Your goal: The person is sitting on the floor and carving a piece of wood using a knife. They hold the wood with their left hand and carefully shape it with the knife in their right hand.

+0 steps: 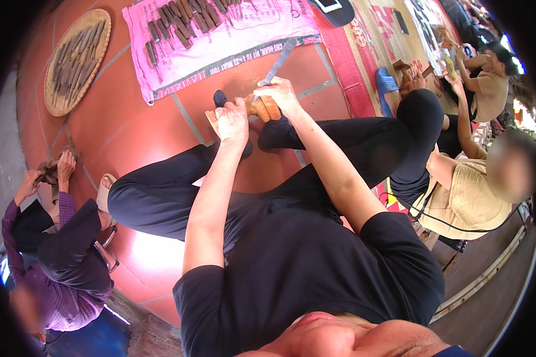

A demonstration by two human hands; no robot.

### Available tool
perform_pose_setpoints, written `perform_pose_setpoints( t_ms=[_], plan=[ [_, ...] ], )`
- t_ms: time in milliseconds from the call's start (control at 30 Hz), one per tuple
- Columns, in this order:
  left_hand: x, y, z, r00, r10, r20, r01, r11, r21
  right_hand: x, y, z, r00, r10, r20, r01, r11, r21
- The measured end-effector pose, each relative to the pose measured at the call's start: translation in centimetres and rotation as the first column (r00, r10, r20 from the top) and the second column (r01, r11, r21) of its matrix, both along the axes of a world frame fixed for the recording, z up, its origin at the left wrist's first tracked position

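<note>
honey-brown, the carved piece (262, 109) sat in the left hand (233, 121), gripped round its left part, while the right hand (279, 96) clasped a long grey tool (279, 62) near the piece's right end. beyond the grip, dark tools (203, 21) lay on a pink sheet (139, 25).

There is one view, from a head-worn camera. It looks steeply down and forward, over the black shirt (315, 262) and the bent legs (351, 140), to the hands (231, 124) in the upper middle of the frame. The wearer's face (339, 342), at the lower edge, is very near to the lens; the hands are farther, with the tiled floor (122, 134) beyond them. This fisheye view is wide, so it includes one person (74, 300) at lower left and other people (458, 193) at right. Straight lines bend toward the black rim.
</note>
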State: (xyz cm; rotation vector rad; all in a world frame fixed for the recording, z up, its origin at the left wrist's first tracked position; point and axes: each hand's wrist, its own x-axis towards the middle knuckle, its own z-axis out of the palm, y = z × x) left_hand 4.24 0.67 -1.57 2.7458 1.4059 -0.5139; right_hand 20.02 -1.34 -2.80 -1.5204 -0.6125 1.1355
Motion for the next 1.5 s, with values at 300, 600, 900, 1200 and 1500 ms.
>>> perform_pose_setpoints(
  t_ms=[300,600,900,1200,1500],
  plan=[
    [0.1,-0.1,0.9,1.000,-0.001,0.003,0.001,1.000,0.013,0.3,0.0,0.1,0.999,0.039,-0.031,-0.040,0.999,-0.020],
    [0.1,0.1,-0.1,1.000,-0.023,0.008,0.023,1.000,0.009,1.0,0.6,0.6,0.988,-0.056,-0.144,0.046,0.996,-0.072],
    [0.0,0.3,0.4,1.000,-0.002,0.016,0.002,1.000,-0.004,0.4,0.4,-0.4,0.998,0.053,-0.031,-0.054,0.998,-0.043],
    [0.0,0.2,0.6,0.999,0.023,0.039,-0.022,0.999,-0.027,-0.5,-0.3,-0.2,0.989,-0.029,-0.143,0.026,0.999,-0.018],
    [0.2,0.0,0.7,1.000,-0.003,0.019,0.004,1.000,-0.018,0.3,-0.5,0.7,0.969,-0.113,-0.221,0.111,0.994,-0.025]
  ],
)
